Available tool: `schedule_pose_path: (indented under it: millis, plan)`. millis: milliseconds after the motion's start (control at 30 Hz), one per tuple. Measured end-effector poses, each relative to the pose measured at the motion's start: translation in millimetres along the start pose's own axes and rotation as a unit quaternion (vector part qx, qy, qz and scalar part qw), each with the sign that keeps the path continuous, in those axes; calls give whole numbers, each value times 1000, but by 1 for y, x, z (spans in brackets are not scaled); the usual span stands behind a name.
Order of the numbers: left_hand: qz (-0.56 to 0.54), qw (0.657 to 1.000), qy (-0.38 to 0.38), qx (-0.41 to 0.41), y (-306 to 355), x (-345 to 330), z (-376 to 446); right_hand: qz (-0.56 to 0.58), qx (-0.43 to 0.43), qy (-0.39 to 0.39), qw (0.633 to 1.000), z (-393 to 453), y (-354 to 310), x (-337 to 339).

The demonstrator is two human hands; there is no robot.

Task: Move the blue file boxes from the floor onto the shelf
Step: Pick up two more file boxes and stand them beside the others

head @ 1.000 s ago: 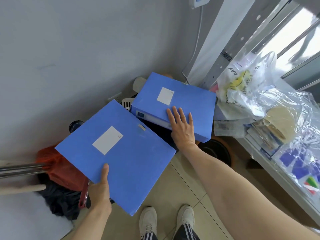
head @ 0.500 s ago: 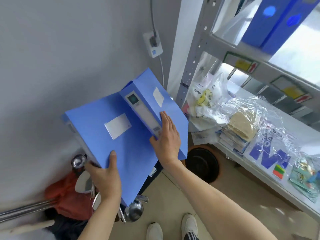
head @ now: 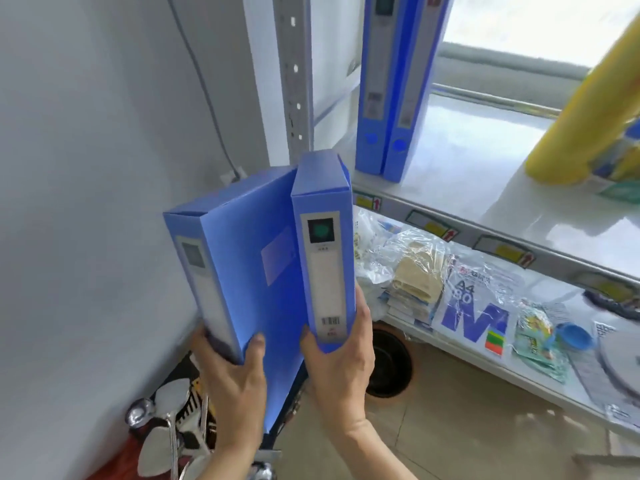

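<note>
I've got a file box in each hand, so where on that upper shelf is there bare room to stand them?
Upper shelf: bare between the two standing blue boxes and the yellow roll, and left of those boxes beside the grey upright. The lower shelf is crowded with bags and papers.

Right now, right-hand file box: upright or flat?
Upright. The right hand grips the file box at its bottom end, spine label facing the camera, top pointing up.

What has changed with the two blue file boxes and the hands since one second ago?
Both blue plastic file boxes rose from the floor clutter and turned upright, spines toward the camera. The right hand, which lay flat on the right box, now grips it. The left hand still holds the left box.
</note>
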State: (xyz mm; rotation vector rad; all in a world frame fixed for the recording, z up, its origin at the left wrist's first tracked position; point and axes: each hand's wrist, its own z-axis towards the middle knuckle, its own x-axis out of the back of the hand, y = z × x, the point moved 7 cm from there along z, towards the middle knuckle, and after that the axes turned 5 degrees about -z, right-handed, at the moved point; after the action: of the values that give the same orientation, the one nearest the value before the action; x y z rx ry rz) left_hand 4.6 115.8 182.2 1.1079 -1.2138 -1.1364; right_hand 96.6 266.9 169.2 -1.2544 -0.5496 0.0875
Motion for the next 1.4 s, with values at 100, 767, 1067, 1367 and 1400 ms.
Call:
schedule_pose_path:
  millis: [100,767,1067,1367,1400]
  plan:
    - [-9,998,-46,-30,35,-24,-14,32,-5,46,998,5,-17,36]
    - [-169,946,-252,-116,187,-222,-78,60,29,237,969,123,-48,198]
    - [-160,931,-295,-140,192,-310,-47,59,40,240,968,209,-30,201]
    - [-125,941,-281,-141,179,-379,13,25,85,201,976,290,-21,167]
    - [-124,942,-281,-135,178,-384,18,20,91,195,976,296,-20,163]
